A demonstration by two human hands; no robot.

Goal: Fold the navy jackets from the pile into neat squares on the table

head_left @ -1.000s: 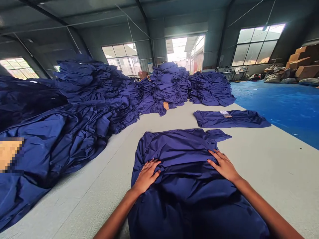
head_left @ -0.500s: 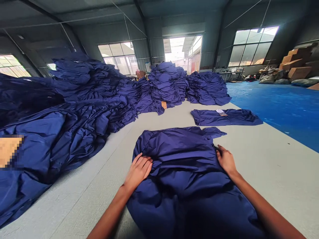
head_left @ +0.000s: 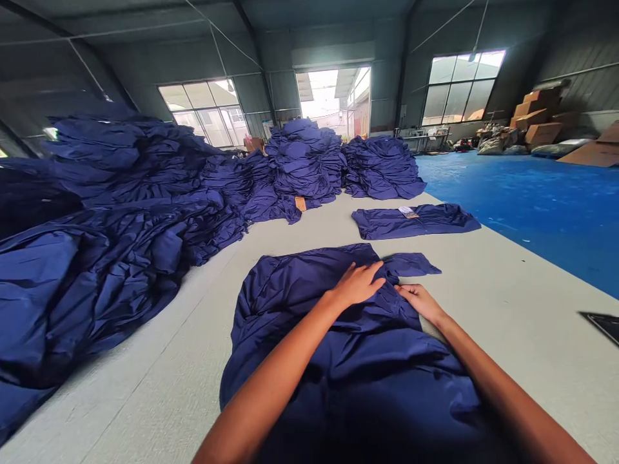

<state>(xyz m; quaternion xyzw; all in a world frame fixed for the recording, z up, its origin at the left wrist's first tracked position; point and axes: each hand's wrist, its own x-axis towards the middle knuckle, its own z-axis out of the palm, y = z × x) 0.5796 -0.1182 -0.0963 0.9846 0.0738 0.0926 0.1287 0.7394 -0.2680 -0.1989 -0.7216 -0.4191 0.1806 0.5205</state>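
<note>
A navy blue garment (head_left: pixel 290 280) lies spread and wrinkled on the pale surface in front of me, its near part dark and running out of view at the bottom. My left hand (head_left: pixel 358 284) reaches across it and rests on the cloth near its far right corner, fingers apart. At the garment's right edge, my right hand (head_left: pixel 420 303) pinches the fabric between thumb and fingers. A narrow flap of the same cloth (head_left: pixel 413 263) sticks out to the right, just beyond both hands.
Past the garment lies a folded navy garment (head_left: pixel 435 222) with a paper tag (head_left: pixel 409 212) on it. Large heaps of navy clothing (head_left: pixel 140 251) fill the left and back. Blue floor (head_left: pixel 488 187) and cardboard boxes (head_left: pixel 541 132) are at right. A dark flat object (head_left: pixel 604 325) enters at the right edge.
My left hand has left the garment's left side and crossed to its far right corner. My right hand has shifted slightly along the right edge. The view has turned a little right.
</note>
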